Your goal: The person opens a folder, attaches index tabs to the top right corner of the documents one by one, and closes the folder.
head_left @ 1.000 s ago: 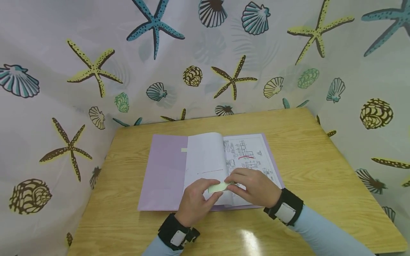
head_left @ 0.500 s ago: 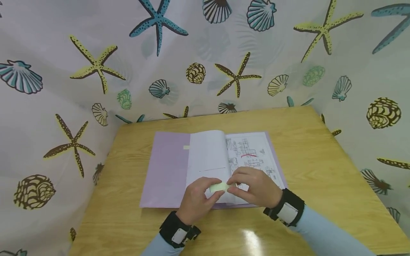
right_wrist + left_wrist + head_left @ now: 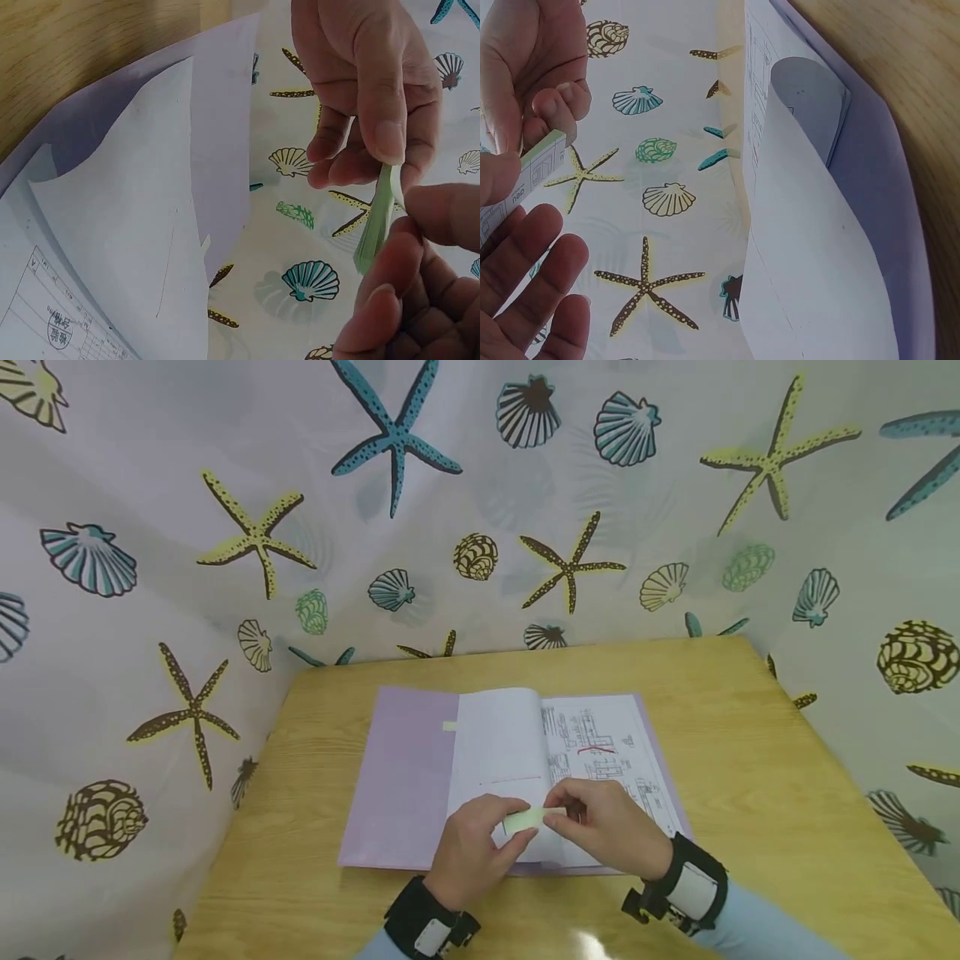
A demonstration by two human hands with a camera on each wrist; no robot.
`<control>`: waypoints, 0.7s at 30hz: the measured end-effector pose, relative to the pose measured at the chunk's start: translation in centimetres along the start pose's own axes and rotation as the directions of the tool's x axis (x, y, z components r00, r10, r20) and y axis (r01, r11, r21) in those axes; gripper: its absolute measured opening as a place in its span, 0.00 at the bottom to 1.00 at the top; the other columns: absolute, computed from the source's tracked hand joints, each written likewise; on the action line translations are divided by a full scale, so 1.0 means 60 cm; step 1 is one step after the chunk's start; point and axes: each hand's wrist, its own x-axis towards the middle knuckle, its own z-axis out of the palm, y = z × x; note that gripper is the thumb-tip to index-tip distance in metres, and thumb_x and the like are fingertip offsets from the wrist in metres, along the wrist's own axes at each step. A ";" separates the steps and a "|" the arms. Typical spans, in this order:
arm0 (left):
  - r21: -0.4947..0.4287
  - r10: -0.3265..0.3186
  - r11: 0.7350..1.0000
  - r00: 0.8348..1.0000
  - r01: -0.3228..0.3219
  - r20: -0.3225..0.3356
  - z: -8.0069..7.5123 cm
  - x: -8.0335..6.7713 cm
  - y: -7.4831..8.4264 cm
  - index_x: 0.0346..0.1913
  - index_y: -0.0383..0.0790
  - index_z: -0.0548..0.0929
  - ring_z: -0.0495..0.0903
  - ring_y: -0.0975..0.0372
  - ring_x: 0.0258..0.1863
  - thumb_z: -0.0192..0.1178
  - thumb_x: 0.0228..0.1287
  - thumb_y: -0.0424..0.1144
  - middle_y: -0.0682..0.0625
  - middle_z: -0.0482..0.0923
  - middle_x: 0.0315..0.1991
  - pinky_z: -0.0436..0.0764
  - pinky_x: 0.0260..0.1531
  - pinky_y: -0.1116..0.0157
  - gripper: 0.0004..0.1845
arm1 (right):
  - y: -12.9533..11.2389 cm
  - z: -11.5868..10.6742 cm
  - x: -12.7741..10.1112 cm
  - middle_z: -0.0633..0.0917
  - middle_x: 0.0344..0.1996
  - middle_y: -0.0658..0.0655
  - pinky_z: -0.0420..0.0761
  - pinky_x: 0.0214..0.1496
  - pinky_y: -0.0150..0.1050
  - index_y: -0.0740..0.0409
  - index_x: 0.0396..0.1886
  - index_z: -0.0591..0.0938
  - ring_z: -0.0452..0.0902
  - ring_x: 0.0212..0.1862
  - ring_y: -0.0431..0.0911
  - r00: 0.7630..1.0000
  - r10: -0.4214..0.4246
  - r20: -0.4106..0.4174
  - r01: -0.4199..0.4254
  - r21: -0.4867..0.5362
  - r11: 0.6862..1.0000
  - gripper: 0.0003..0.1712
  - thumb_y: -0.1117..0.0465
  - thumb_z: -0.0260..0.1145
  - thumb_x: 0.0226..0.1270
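My left hand (image 3: 480, 843) grips a small pale green sticky note pad (image 3: 522, 821) between thumb and fingers, above an open purple folder (image 3: 397, 777). At the pad's right end, my right hand (image 3: 611, 827) pinches a thin sheet between thumb and forefinger. In the right wrist view, that sheet (image 3: 397, 187) bends away from the rest of the pad (image 3: 371, 240), whose leaves fan slightly. Printing shows on the pad's underside (image 3: 529, 184) in the left wrist view. White pages lie in the folder, the right one a drawing (image 3: 600, 752) with a red mark.
A pale sticky tab (image 3: 449, 727) sits at the edge of the left white page (image 3: 495, 735). The folder lies on a wooden table (image 3: 322, 777), enclosed by a cloth (image 3: 427, 527) printed with starfish and shells. A black strap with a small device circles each wrist.
My right fingers have shifted at the pad's right end, and a strip of the sheet now shows past their tips. My left hand keeps its grip. The head view has tilted slightly.
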 end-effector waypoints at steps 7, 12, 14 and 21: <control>0.011 -0.042 0.999 0.999 0.042 0.002 -0.004 -0.001 0.003 0.42 0.44 0.84 0.78 0.71 0.33 0.69 0.58 0.43 0.58 0.83 0.34 0.77 0.32 0.74 0.11 | -0.008 0.001 0.000 0.73 0.17 0.39 0.67 0.20 0.29 0.43 0.31 0.82 0.66 0.20 0.34 0.999 0.031 0.012 -0.032 0.042 0.999 0.03 0.55 0.65 0.67; 0.016 -0.041 0.999 0.999 0.041 -0.007 -0.005 -0.005 0.002 0.41 0.43 0.84 0.78 0.71 0.33 0.70 0.56 0.43 0.57 0.83 0.34 0.76 0.32 0.75 0.12 | -0.009 0.002 -0.003 0.72 0.17 0.39 0.67 0.20 0.28 0.41 0.31 0.81 0.65 0.20 0.33 1.000 0.014 0.008 -0.015 0.053 0.998 0.04 0.56 0.66 0.66; 0.017 -0.036 0.999 0.999 0.036 -0.013 -0.004 -0.005 0.002 0.42 0.43 0.85 0.78 0.71 0.33 0.71 0.56 0.43 0.57 0.83 0.34 0.76 0.32 0.75 0.13 | -0.011 0.002 -0.004 0.72 0.17 0.39 0.66 0.19 0.28 0.41 0.30 0.81 0.65 0.19 0.33 1.000 0.007 0.002 -0.007 0.054 0.999 0.05 0.56 0.66 0.66; 0.006 -0.046 0.999 0.999 0.046 -0.010 -0.007 -0.006 0.001 0.42 0.42 0.86 0.80 0.70 0.34 0.72 0.55 0.43 0.56 0.84 0.35 0.77 0.33 0.74 0.14 | -0.015 0.000 -0.005 0.72 0.17 0.38 0.67 0.19 0.28 0.42 0.30 0.81 0.66 0.19 0.33 0.999 -0.030 -0.017 0.032 0.079 0.996 0.05 0.58 0.66 0.66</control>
